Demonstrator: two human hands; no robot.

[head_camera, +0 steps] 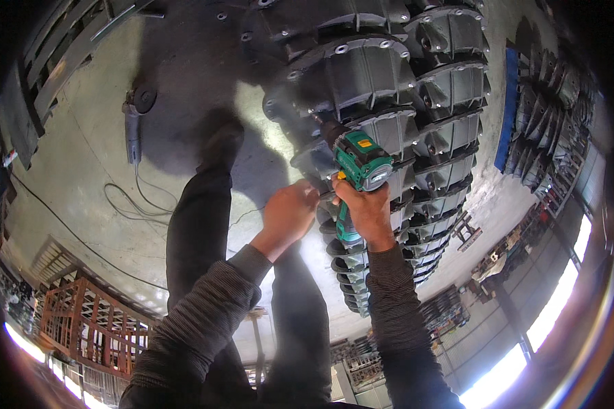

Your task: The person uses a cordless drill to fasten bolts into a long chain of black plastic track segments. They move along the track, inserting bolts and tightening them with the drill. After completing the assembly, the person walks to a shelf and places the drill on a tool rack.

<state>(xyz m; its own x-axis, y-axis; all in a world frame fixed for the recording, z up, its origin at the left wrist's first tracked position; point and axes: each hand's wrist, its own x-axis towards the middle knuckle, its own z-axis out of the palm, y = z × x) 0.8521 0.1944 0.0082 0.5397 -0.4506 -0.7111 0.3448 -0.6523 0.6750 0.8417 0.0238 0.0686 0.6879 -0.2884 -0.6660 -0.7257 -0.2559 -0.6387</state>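
Observation:
A green cordless drill (363, 159) is gripped by its handle in my right hand (367, 210). Its bit (316, 117) points away from me at the flanged edge of a dark ribbed metal part (358, 82); whether it touches is not clear. That part belongs to a stack of similar curved, ribbed parts (442, 133) with holes along their flanges, set in two long rows. Beside the drill handle, to its left, my left hand (290, 213) is held with its fingers curled in. Anything inside those fingers is hidden from me.
An angle grinder (134, 122) lies on the concrete floor (102, 194) at the left, its cord (138, 207) looped near my leg. A black cable (87, 237) crosses the floor. A red-brown metal crate (89, 327) stands lower left. More dark parts (534, 122) are piled at the right.

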